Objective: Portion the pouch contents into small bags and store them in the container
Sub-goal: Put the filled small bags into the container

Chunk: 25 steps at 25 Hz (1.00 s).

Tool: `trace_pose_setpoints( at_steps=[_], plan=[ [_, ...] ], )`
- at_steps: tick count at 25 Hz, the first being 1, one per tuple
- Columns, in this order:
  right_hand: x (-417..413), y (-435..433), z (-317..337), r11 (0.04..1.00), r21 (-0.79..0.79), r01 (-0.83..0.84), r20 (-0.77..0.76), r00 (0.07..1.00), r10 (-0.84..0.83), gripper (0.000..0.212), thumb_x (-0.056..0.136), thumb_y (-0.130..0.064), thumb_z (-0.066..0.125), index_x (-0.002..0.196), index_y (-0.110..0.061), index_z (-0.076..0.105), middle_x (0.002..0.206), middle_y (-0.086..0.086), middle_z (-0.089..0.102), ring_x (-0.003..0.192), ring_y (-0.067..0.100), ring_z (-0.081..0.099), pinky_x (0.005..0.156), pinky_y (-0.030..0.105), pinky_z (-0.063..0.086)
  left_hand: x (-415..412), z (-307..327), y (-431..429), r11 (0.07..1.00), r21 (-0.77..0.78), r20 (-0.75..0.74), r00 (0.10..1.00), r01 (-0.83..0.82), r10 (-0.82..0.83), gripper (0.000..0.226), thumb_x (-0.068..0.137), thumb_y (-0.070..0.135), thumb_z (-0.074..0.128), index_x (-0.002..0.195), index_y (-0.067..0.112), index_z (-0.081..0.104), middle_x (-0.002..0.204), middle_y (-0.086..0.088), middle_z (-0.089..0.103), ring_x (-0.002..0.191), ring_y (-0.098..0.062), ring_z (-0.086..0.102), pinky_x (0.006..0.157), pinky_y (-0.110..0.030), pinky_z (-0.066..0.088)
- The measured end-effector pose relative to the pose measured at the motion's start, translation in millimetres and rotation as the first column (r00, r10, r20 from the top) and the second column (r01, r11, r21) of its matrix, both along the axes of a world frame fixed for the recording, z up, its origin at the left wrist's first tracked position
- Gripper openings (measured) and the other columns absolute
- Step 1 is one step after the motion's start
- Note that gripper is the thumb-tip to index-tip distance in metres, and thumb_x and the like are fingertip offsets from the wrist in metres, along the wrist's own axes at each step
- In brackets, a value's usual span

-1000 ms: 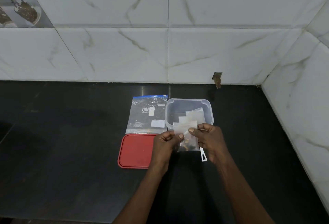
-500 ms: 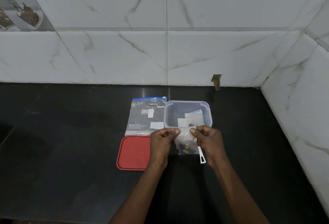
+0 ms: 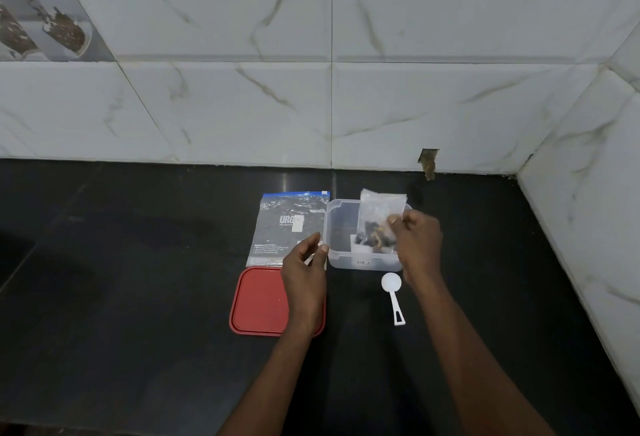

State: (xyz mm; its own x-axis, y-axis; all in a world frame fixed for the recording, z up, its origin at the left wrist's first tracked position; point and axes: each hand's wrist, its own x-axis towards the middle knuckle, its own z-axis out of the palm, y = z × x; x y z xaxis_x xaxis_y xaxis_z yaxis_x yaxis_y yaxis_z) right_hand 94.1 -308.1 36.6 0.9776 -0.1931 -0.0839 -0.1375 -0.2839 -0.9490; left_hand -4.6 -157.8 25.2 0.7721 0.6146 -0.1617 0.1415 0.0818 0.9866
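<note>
Your right hand [image 3: 419, 242] pinches a crinkly clear bag [image 3: 379, 207] over the translucent container [image 3: 346, 260]. Your left hand [image 3: 304, 274] hangs slack, empty.

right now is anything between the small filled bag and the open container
Nothing visible does: the right hand holds the small clear plastic bag over the open clear plastic container, and the red plastic lid lies aside.

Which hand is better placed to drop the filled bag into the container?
Right: the right hand pinches the small bag directly over the open container; the left hand hovers beside it, holding nothing visible.
</note>
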Motion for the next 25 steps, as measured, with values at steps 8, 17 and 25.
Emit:
trace_pose_setpoints(
  at_steps=[8, 17, 25],
  plan=[
    [52.5, 59.7, -30.1, 0.823, -0.483, -0.299, -0.444, 0.894, 0.064, 0.031, 0.089, -0.013, 0.066, 0.119, -0.005, 0.061, 0.116, 0.013, 0.066, 0.101, 0.029, 0.065, 0.071, 0.03, 0.046, 11.0, -14.2, -0.2, 0.951, 0.275, -0.136, 0.985, 0.141, -0.107, 0.038, 0.091, 0.008, 0.068, 0.129, 0.015, 0.067, 0.122, 0.001, 0.07, 0.106, -0.013, 0.067, 0.093, -0.033, 0.056],
    [49.1, 73.8, -26.2, 0.661, -0.615, -0.43, -0.378, 0.896, 0.232, 0.042, 0.087, -0.027, 0.071, 0.12, -0.005, 0.06, 0.119, 0.013, 0.065, 0.109, 0.029, 0.062, 0.09, 0.034, 0.049, 11.0, -13.1, -2.4, 0.937, 0.322, -0.114, 0.988, 0.137, -0.105, 0.038, 0.09, 0.002, 0.067, 0.127, 0.01, 0.068, 0.119, -0.002, 0.07, 0.105, -0.016, 0.067, 0.089, -0.026, 0.054],
    [74.3, 18.9, -10.8, 0.608, -0.576, -0.546, -0.512, 0.821, 0.252, 0.021, 0.084, -0.002, 0.064, 0.103, 0.006, 0.069, 0.093, 0.017, 0.073, 0.081, 0.032, 0.073, 0.072, 0.038, 0.062, 11.1, -12.5, -3.4, 0.933, 0.331, -0.127, 0.986, 0.145, -0.109, 0.038, 0.092, 0.003, 0.067, 0.13, 0.008, 0.065, 0.12, 0.0, 0.066, 0.105, -0.013, 0.063, 0.086, -0.017, 0.05]
  ],
)
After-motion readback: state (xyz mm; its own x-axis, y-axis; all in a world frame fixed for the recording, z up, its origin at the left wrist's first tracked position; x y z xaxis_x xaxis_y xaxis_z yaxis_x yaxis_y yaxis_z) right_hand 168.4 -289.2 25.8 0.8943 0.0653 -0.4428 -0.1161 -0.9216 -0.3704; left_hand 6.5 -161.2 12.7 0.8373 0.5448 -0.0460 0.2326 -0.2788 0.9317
